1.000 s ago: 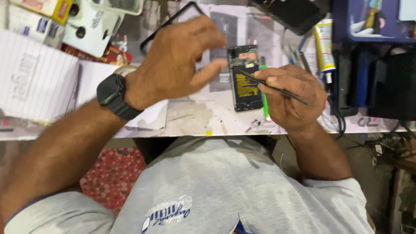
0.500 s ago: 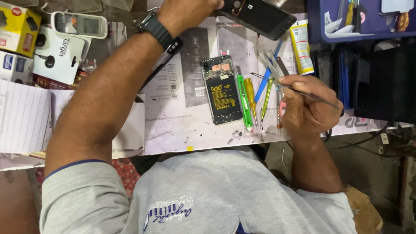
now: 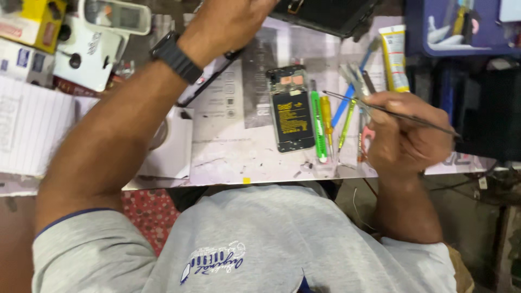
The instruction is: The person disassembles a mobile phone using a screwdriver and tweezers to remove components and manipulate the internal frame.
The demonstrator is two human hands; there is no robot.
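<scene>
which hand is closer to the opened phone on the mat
Right. The right hand, holding tweezers, sits just beside the opened phone; the left hand is up at the desk's far edge.

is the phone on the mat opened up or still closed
Opened up. The phone lies flat on the work mat with its back cover off, so the black battery and the circuit board above it are exposed.

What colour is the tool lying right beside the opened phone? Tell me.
Bright green; the tool lies just right of the opened phone, shown clearly in the head view.
</scene>
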